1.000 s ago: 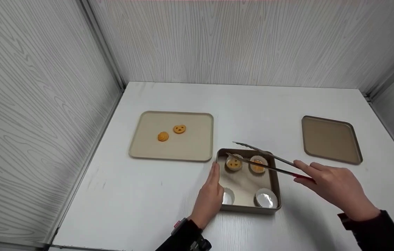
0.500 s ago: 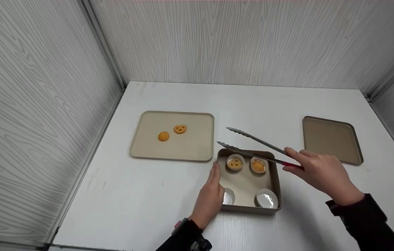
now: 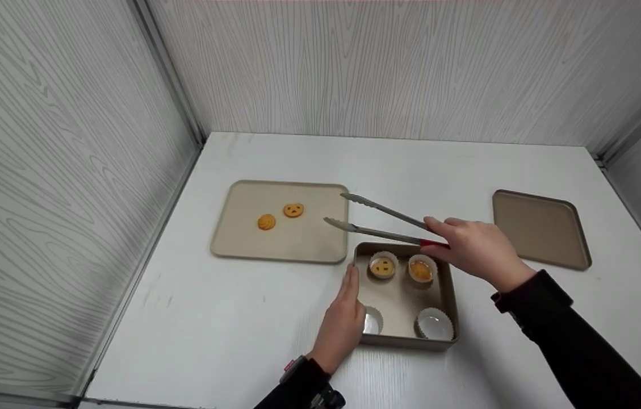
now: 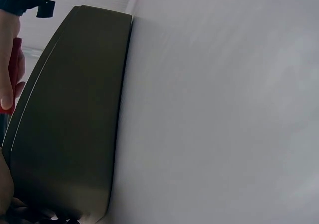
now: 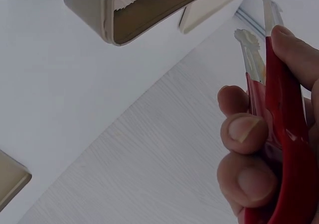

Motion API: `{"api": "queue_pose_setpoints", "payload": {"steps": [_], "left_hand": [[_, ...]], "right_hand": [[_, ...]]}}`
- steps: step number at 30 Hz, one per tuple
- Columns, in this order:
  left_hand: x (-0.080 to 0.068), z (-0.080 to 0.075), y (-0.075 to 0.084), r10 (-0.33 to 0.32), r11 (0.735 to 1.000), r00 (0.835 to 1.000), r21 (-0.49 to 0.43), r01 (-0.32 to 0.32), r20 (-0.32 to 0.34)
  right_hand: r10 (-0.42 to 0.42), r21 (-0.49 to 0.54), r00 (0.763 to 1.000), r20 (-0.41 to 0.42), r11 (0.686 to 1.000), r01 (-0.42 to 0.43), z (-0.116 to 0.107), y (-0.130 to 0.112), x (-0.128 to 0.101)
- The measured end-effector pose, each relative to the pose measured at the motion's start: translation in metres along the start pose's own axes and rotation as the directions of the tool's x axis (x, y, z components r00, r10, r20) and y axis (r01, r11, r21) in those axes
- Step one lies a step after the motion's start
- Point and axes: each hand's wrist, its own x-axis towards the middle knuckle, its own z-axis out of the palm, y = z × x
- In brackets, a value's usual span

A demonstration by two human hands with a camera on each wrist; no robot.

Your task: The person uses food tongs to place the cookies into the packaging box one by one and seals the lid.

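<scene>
A person's right hand (image 3: 476, 250) curls its fingers (image 5: 246, 132) round the red handle of metal tongs (image 3: 380, 222), whose two tips stand apart and empty above the right edge of a beige tray (image 3: 241, 236). That tray lies toward the left of the white tabletop (image 3: 229, 318) and holds two orange cookies (image 3: 266, 222), side by side and not touching. The left hand (image 3: 343, 321) rests with straight fingers against the left wall of a deep square pan (image 3: 449, 301) near the tabletop's front edge. Inside the pan sit four paper cups: the two at its back each hold a cookie, the two at its front are bare. A darker tray (image 3: 539, 227) lies near the right edge.
</scene>
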Motion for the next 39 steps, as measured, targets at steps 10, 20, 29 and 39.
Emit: {"api": "queue_pose_setpoints", "payload": {"steps": [10, 20, 29, 39], "left_hand": [[-0.001, 0.0, 0.001, 0.028, 1.0, 0.999, 0.011, -0.027, -0.016], [-0.001, 0.0, 0.0, 0.048, 0.999, 0.999, 0.003, -0.048, -0.01], [-0.001, 0.0, 0.001, 0.059, 0.998, 0.998, 0.014, -0.058, -0.013], [-0.001, -0.002, 0.0, 0.039, 0.999, 0.999, 0.007, -0.039, -0.012]], "right_hand": [[0.05, 0.129, 0.994, 0.1, 0.99, -0.063, 0.024, -0.009, 0.046], [0.014, 0.188, 0.973, 0.23, 0.98, -0.059, 0.048, -0.015, 0.075], [0.025, 0.208, 0.927, 0.374, 0.972, -0.11, 0.066, -0.015, 0.091], [0.021, 0.136, 0.935, 0.355, 0.988, -0.074, 0.077, -0.015, 0.099]]}}
